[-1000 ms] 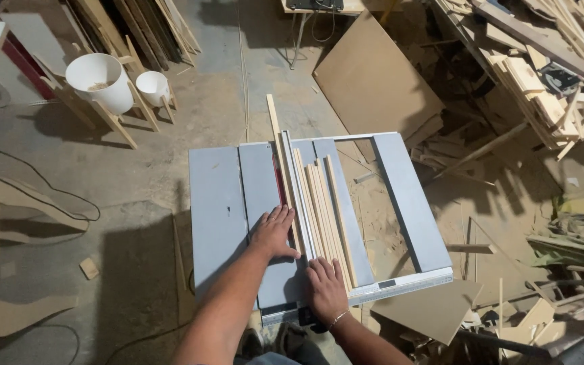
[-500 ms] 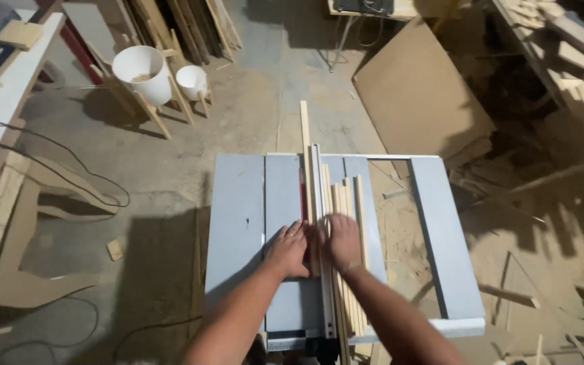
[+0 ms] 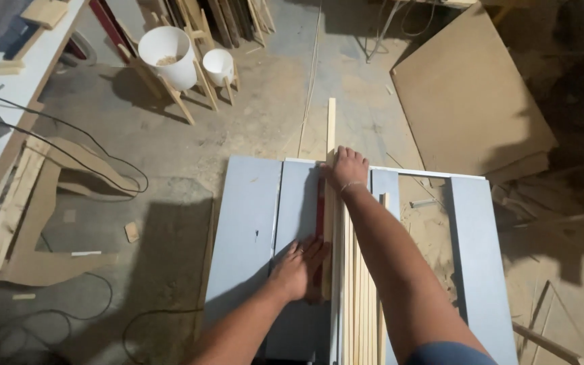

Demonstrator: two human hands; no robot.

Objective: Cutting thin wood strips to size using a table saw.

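A grey table saw top (image 3: 245, 230) fills the lower middle of the head view. A long thin wooden strip (image 3: 330, 128) lies lengthwise along the red insert (image 3: 320, 203) and sticks out past the far edge. My right hand (image 3: 347, 169) reaches to the far edge and presses down on that strip. My left hand (image 3: 300, 267) lies flat on the table near the front, fingers against the strip's left side. Several more thin strips (image 3: 363, 297) lie side by side under my right forearm.
Two white buckets (image 3: 165, 54) on wooden stands sit on the concrete floor at the back left. A brown board (image 3: 468, 94) lies at the back right. A workbench (image 3: 8, 88) with a cable runs along the left. Wood scraps and sawdust lie to the right.
My right hand has slid forward from the middle of the table to its far edge along the strip. My left hand stayed near the front. The camera has moved closer.
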